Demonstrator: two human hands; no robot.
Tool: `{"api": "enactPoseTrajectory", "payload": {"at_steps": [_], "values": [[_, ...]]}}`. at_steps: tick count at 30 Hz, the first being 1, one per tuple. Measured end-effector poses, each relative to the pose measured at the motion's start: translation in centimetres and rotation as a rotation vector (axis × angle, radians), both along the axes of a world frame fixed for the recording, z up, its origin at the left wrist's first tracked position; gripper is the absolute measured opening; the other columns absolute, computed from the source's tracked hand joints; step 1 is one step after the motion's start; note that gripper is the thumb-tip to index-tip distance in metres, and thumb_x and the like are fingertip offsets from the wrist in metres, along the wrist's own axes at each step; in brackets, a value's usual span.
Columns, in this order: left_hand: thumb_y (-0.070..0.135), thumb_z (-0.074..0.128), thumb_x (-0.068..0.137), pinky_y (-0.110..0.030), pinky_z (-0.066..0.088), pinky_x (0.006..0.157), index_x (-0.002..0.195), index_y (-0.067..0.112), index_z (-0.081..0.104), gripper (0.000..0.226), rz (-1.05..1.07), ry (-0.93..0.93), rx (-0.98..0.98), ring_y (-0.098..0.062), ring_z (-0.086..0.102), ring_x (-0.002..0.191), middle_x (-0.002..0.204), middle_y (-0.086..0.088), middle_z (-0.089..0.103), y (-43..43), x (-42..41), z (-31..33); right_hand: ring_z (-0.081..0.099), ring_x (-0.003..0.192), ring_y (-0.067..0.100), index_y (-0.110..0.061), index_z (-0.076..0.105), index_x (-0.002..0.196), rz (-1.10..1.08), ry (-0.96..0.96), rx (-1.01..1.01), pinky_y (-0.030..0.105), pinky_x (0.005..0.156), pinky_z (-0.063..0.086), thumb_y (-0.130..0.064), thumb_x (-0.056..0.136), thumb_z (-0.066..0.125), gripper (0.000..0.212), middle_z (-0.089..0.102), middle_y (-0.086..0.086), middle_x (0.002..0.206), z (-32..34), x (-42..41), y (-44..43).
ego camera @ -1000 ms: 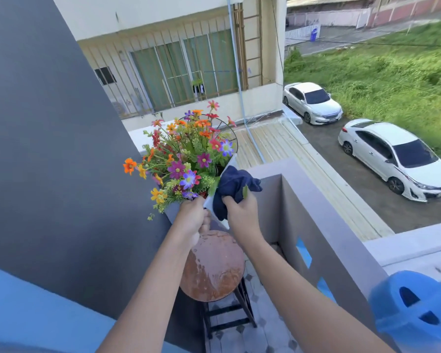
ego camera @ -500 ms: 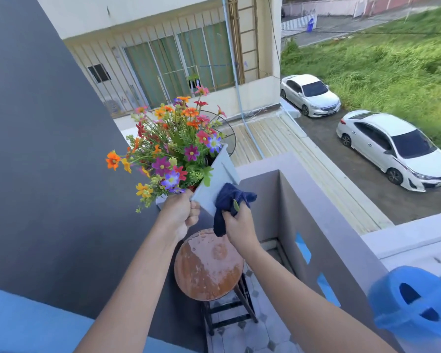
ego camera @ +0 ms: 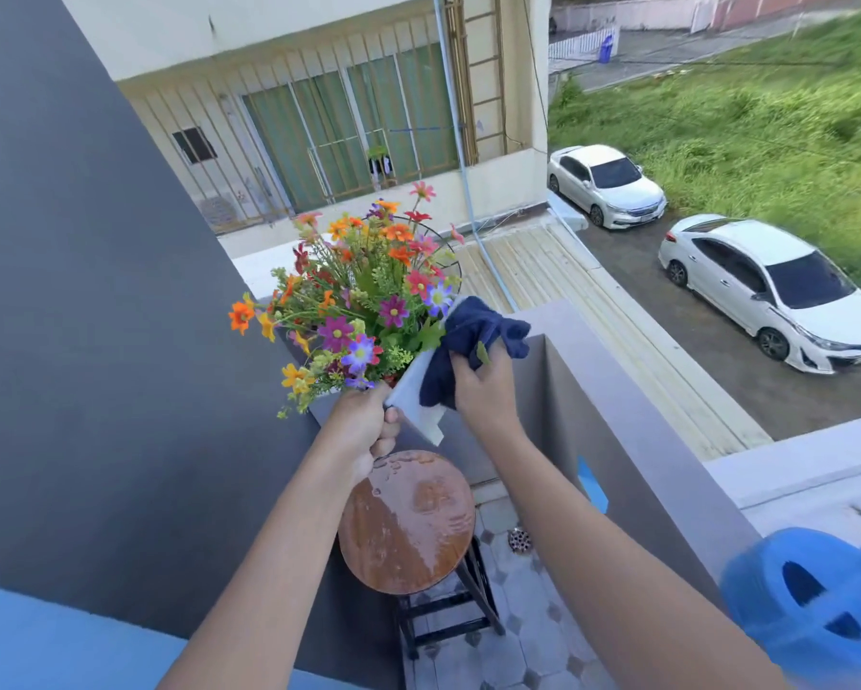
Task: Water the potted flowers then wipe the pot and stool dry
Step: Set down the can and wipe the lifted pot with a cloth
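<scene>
Single wide-angle head cam looks fwd & down, near above stool, cars far below.

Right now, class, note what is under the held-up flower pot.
Below the raised pot, not touching it, stands the round wooden stool, its seat wet. The left hand grips the pot's lower corner and hides part of the seat's far edge.
</scene>
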State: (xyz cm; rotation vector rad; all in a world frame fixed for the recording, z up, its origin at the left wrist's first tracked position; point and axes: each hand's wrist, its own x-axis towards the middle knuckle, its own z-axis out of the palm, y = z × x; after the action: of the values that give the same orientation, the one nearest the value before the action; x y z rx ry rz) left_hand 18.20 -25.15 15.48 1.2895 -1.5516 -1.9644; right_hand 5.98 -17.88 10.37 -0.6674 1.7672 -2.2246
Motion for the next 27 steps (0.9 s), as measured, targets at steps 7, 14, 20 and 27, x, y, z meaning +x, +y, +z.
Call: {"api": "enactPoseTrajectory", "payload": {"at_steps": [7, 14, 20, 27], "values": [[0.01, 0.036, 0.101, -0.015, 0.01, 0.032, 0.091, 0.015, 0.037, 0.011, -0.003, 0.005, 0.033, -0.005, 0.02, 0.031, 0.042, 0.006, 0.036, 0.2, -0.2, 0.4, 0.058, 0.081, 0.005, -0.007, 0.052, 0.112, -0.046, -0.157, 0.123, 0.024, 0.07, 0.046, 0.001, 0.097, 0.051, 0.017, 0.059, 0.0, 0.088, -3.5, -2.0, 0.7], [0.009, 0.036, 0.101, -0.016, 0.011, 0.029, 0.085, 0.014, 0.038, 0.017, 0.066, 0.021, 0.091, -0.005, 0.02, 0.032, 0.056, 0.0, 0.035, -0.3, -0.8, 0.4, 0.06, 0.092, 0.004, -0.008, 0.06, 0.106, 0.15, -0.015, 0.177, 0.019, 0.081, 0.048, 0.002, 0.095, 0.059, 0.015, 0.064, 0.004, 0.1, -5.6, 2.0, 1.2], [0.01, 0.035, 0.103, -0.015, 0.012, 0.028, 0.082, 0.011, 0.04, 0.021, 0.096, 0.032, 0.115, -0.004, 0.02, 0.027, 0.059, -0.004, 0.04, -0.3, -0.9, 0.3, 0.056, 0.072, 0.002, -0.009, 0.058, 0.089, 0.27, -0.092, 0.088, 0.021, 0.068, 0.048, 0.0, 0.094, 0.059, 0.01, 0.063, -0.004, 0.08, -4.3, 3.7, 2.4], [0.015, 0.036, 0.102, -0.013, 0.011, 0.033, 0.081, 0.016, 0.038, 0.022, 0.083, 0.012, 0.052, -0.005, 0.021, 0.028, 0.047, 0.0, 0.042, 0.5, -1.2, -0.4, 0.065, 0.084, 0.025, -0.012, 0.064, 0.097, 0.224, -0.251, -0.057, 0.043, 0.076, 0.054, -0.014, 0.087, 0.065, 0.01, 0.071, 0.014, 0.092, -1.1, 3.9, 1.4]]}}
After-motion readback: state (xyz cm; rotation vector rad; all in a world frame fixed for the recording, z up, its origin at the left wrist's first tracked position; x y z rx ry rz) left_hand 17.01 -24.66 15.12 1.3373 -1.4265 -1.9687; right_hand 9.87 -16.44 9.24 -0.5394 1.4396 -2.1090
